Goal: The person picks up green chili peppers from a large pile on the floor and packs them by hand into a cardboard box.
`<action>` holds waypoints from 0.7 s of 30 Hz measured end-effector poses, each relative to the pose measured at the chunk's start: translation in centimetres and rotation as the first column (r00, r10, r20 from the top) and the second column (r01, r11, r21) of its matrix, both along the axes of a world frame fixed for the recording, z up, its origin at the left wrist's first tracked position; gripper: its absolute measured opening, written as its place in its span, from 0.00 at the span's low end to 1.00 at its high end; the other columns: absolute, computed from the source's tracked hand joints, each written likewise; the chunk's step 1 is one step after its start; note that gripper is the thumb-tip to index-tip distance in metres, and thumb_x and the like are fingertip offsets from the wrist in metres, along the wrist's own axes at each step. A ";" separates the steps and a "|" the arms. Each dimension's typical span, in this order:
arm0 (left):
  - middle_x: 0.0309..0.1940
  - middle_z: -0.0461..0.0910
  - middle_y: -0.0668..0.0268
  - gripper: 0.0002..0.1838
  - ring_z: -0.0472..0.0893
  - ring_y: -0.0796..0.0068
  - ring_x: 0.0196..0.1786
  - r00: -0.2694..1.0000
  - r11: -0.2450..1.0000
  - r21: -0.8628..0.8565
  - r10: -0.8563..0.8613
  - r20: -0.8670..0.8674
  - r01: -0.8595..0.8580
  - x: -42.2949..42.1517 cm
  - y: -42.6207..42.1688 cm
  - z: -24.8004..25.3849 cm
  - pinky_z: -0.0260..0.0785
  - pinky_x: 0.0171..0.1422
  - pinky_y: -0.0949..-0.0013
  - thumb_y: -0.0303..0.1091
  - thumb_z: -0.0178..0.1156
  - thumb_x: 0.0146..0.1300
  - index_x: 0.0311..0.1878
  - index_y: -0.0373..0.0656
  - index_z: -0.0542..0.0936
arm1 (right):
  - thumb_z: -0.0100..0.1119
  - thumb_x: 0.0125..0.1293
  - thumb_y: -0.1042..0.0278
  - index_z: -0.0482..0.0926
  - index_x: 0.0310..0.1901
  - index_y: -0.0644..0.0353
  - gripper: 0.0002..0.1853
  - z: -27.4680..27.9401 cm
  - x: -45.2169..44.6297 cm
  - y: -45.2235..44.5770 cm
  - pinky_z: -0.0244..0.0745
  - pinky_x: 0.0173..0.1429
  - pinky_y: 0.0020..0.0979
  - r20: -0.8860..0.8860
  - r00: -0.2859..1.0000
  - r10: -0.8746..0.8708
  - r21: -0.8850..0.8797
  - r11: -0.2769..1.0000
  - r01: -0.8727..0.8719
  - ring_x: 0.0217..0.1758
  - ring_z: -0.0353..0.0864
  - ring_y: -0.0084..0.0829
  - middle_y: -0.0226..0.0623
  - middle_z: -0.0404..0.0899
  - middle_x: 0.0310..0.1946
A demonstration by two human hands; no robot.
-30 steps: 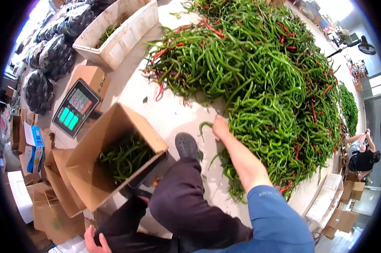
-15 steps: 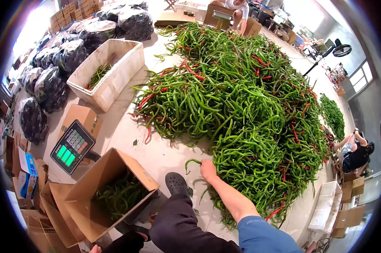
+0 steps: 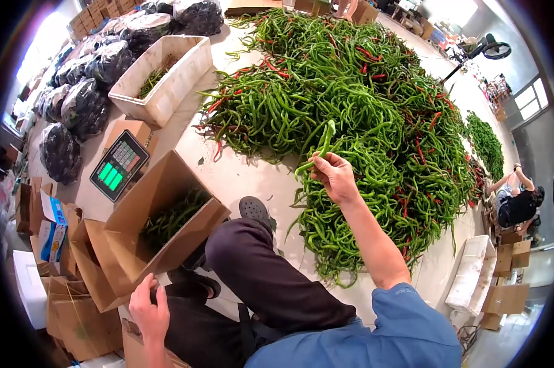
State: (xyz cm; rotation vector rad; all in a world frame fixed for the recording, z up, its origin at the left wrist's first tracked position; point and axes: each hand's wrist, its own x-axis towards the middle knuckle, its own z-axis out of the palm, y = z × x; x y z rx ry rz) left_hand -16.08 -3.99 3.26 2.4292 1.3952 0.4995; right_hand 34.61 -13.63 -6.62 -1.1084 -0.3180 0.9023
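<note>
My right hand (image 3: 334, 175) pinches at least one green pepper (image 3: 327, 136) between thumb and fingertips, over the near left edge of one large pile (image 3: 363, 202), its peppers past counting. My left hand (image 3: 149, 314) is loosely spread near a corner of one open box (image 3: 157, 184) with peppers inside; whether they touch, I cannot tell. I count one scale (image 3: 119, 164) beyond the box, one foam crate (image 3: 155, 105) past that, another foam crate (image 3: 471, 276) at far right. Bare floor (image 3: 258, 178) runs between box and pile; one shoe (image 3: 255, 210) stands there, near the box's rim.
</note>
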 end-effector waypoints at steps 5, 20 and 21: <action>0.41 0.87 0.55 0.17 0.84 0.53 0.45 1.000 0.998 0.054 -0.018 0.014 0.017 -0.3 -0.8 0.0 0.75 0.54 0.56 0.27 0.66 0.62 0.54 0.36 0.82 | 0.65 0.72 0.73 0.84 0.49 0.63 0.07 5.0 -3.7 -1.9 0.84 0.41 0.27 -0.031 0.995 0.093 0.164 0.983 -0.086 0.37 0.84 0.24 0.36 0.86 0.41; 0.37 0.87 0.59 0.12 0.85 0.55 0.42 0.997 0.979 0.186 0.076 0.033 -0.081 -4.2 -2.6 0.2 0.76 0.51 0.56 0.33 0.66 0.63 0.49 0.40 0.84 | 0.69 0.68 0.67 0.86 0.49 0.66 0.13 13.2 -15.9 6.7 0.75 0.34 0.23 0.401 0.809 0.430 -0.034 0.889 -0.456 0.30 0.79 0.18 0.31 0.86 0.32; 0.37 0.88 0.60 0.11 0.85 0.55 0.42 0.995 0.976 0.198 0.089 0.036 -0.095 -4.5 -2.5 0.0 0.77 0.51 0.57 0.32 0.66 0.63 0.47 0.40 0.84 | 0.70 0.68 0.69 0.86 0.48 0.66 0.12 14.2 -16.7 8.7 0.74 0.34 0.23 0.479 0.757 0.443 -0.055 0.877 -0.478 0.28 0.78 0.17 0.30 0.84 0.31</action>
